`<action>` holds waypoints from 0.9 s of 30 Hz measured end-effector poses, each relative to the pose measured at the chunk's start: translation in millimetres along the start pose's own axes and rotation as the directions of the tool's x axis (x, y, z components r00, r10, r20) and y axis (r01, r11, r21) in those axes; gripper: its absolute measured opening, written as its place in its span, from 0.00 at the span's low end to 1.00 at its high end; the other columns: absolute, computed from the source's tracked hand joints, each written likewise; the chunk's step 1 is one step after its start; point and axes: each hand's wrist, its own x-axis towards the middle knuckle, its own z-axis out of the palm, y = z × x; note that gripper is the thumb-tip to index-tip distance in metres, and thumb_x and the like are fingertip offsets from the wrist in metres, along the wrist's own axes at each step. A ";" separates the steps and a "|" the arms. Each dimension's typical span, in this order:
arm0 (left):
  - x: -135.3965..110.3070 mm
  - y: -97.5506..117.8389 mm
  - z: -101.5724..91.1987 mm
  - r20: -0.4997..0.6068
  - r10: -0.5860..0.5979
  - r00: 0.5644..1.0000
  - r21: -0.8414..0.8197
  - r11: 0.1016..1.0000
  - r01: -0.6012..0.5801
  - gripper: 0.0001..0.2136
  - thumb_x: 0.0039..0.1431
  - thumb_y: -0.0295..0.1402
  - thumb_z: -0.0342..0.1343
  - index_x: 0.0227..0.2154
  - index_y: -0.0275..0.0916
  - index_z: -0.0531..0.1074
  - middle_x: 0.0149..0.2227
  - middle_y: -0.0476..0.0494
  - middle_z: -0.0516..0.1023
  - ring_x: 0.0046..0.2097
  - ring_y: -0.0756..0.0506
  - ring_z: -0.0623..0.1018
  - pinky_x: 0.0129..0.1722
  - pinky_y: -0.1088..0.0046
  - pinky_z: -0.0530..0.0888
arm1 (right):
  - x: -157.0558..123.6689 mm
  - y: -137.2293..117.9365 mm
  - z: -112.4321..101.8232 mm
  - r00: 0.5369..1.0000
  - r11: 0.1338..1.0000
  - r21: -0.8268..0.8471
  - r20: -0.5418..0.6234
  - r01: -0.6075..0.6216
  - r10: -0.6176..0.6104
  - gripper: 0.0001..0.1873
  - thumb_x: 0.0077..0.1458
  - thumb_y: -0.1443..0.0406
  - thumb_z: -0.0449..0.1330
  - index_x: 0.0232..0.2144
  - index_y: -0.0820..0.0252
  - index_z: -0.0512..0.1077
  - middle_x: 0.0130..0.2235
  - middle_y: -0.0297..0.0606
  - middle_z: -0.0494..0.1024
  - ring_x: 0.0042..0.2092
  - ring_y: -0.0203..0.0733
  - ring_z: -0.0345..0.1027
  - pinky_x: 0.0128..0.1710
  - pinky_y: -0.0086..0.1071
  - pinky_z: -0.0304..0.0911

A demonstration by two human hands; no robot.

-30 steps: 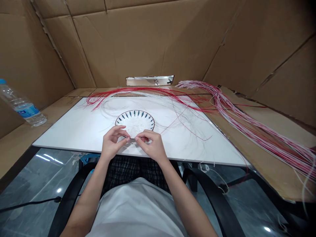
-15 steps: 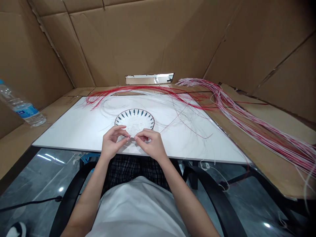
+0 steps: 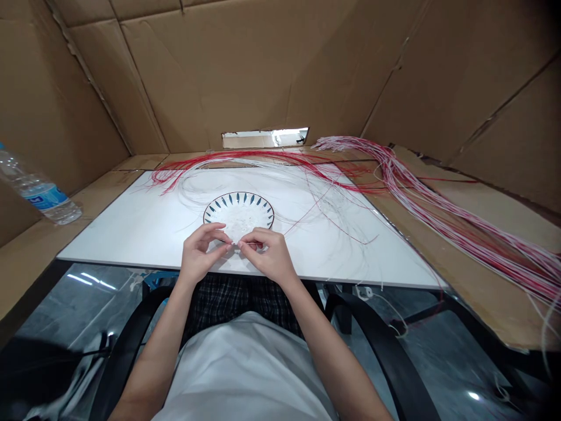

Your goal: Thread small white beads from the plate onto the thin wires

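Observation:
My left hand (image 3: 199, 254) and my right hand (image 3: 267, 254) meet fingertip to fingertip just in front of a small white bowl (image 3: 239, 211) with a dark petal rim. Both hands are closed in a pinch. My right hand pinches a thin red thread (image 3: 302, 219) that runs off to the right across the white board (image 3: 131, 234). What my left fingers hold is too small to make out. The bowl holds small pale bits I cannot name.
A bundle of red and white threads (image 3: 438, 213) trails along the right cardboard ledge, and another red bundle (image 3: 228, 159) curves across the back. A plastic water bottle (image 3: 37, 190) lies at the left. Cardboard walls enclose the desk. Black chair arms (image 3: 385, 351) flank my lap.
The hands stay pinched together at the bowl's near edge, with only slight finger shifts. The view has tilted a little, and a dark blurred shape has come in at the lower left.

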 end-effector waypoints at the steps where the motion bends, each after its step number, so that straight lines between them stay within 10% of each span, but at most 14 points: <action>1: 0.0 -0.3 0.0 -0.001 0.004 1.000 0.003 1.000 -0.004 0.19 0.46 0.25 0.66 0.43 0.38 0.71 0.30 0.46 0.79 0.35 0.47 0.78 0.42 0.69 0.73 | 0.0 -0.1 -0.1 1.000 1.000 0.004 0.000 -0.001 0.001 0.07 0.50 0.70 0.59 0.23 0.61 0.74 0.21 0.31 0.68 0.25 0.34 0.61 0.27 0.28 0.56; 27: -2.4 -1.6 4.3 -0.068 0.048 0.997 0.103 0.994 -0.041 0.16 0.48 0.27 0.64 0.42 0.38 0.72 0.31 0.45 0.80 0.35 0.46 0.79 0.43 0.67 0.74 | -0.2 2.7 1.0 1.000 0.999 -0.047 0.028 -0.005 0.007 0.08 0.53 0.68 0.58 0.24 0.61 0.74 0.23 0.34 0.72 0.26 0.35 0.62 0.28 0.29 0.57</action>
